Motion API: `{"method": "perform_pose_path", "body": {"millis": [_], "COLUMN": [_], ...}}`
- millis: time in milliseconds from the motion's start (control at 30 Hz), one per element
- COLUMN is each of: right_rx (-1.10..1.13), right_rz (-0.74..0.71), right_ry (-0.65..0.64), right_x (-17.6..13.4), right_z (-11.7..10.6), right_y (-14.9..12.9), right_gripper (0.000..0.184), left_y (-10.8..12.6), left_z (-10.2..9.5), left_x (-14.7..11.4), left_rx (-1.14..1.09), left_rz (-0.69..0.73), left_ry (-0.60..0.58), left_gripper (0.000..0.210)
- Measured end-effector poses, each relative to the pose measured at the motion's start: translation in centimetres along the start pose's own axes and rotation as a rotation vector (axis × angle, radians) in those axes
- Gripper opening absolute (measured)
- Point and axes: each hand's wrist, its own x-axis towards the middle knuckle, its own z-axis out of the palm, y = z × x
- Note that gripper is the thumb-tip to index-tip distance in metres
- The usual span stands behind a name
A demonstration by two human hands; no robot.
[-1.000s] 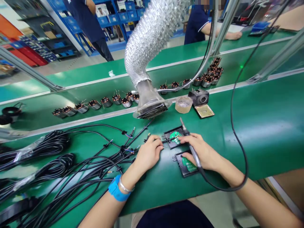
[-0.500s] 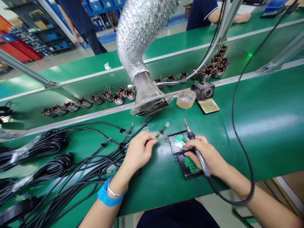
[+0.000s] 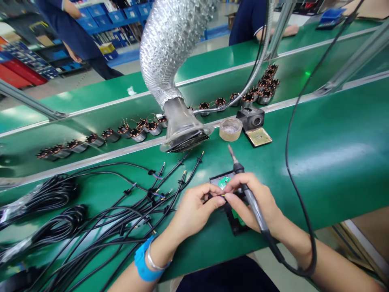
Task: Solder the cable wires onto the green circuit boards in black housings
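My left hand (image 3: 194, 207), with a blue wristband, is closed in a pinch on a thin black cable end with a yellow wire (image 3: 223, 195). A soldering iron (image 3: 253, 202) rests in my right hand (image 3: 258, 194), its tip pointing up and away. The thumb and forefinger of that same hand meet the wire beside my left fingertips. Below both hands lies a black fixture (image 3: 240, 232), partly covered by them. It holds a green circuit board (image 3: 224, 182) and a second green board (image 3: 237, 217), mostly hidden.
Black cables (image 3: 121, 219) spread at the left. An extractor hood (image 3: 185, 134) hangs ahead, near a round clear container (image 3: 231, 129) and a soldering stand (image 3: 258, 137). Copper-wound stators (image 3: 111, 135) line the back ledge. The iron's cord (image 3: 290, 170) loops right. Two people (image 3: 71, 34) are beyond.
My left hand has moved right with the cable end, from beside the fixture to over it. The fingertips of both hands now meet. The soldering iron remains in my right hand.
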Motion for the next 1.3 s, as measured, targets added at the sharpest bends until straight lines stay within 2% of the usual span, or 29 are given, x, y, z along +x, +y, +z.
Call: {"method": "perform_pose_path", "body": {"millis": [67, 200, 300, 433, 600, 667, 767, 867, 1033, 1100, 1200, 1300], "right_rx": [0.034, 0.059, 0.002, -0.101, -0.185, -0.204, -0.226, -0.230, -0.198, -0.154, -0.094, -0.094], "right_rz": [0.061, 0.100, 0.043, -0.027, 0.064, 0.010, -0.079, -0.113, -0.184, -0.211, -0.181, -0.120], "right_ry": [0.002, -0.004, -0.063, -0.134, 0.053, -0.003, -0.135, -0.134, -0.138, -0.085, 0.001, -0.017], "right_x": [0.1, -0.2, -1.0, -3.2, -6.5, -7.3, -7.8, -7.5, -6.2, -6.0, -6.5, -7.5], "right_z": [0.2, 0.3, -0.1, -1.7, -3.9, -4.2, -3.6, -2.4, -1.1, -1.4, -2.6, -4.4], "right_y": [-0.3, -0.1, 0.0, 0.3, 1.2, 1.8, 2.8, 3.4, 3.8, 3.5, 2.4, 0.6], "right_gripper": [0.017, 0.019, 0.018, 0.017, 0.026, 0.034, 0.042, 0.038, 0.035, 0.033, 0.041, 0.045], "left_y": [-0.2, -0.7, -1.2, -1.5, -1.1, -1.0, -1.1, -1.1, -0.7, -0.7, -0.8, -0.8], "left_z": [0.5, 0.9, 1.5, 2.5, 3.3, 3.5, 3.5, 3.2, 2.5, 2.4, 2.6, 2.7], "left_x": [-0.3, -1.2, -2.3, -3.5, -3.4, -3.2, -2.9, -2.4, -1.3, -1.2, -1.3, -1.5], "left_rx": [0.088, 0.460, 0.636, 0.653, 0.739, 0.765, 0.772, 0.763, 0.865, 0.854, 0.861, 0.895], "left_rz": [0.060, 0.366, 0.456, 0.415, 0.296, 0.284, 0.285, 0.295, 0.180, 0.164, 0.138, 0.115], "left_ry": [0.031, 0.241, 0.248, 0.093, -0.035, -0.082, -0.095, -0.104, -0.196, -0.213, -0.170, -0.167], "left_gripper": [0.018, 0.010, 0.014, 0.018, 0.018, 0.020, 0.022, 0.020, 0.018, 0.018, 0.019, 0.022]}}
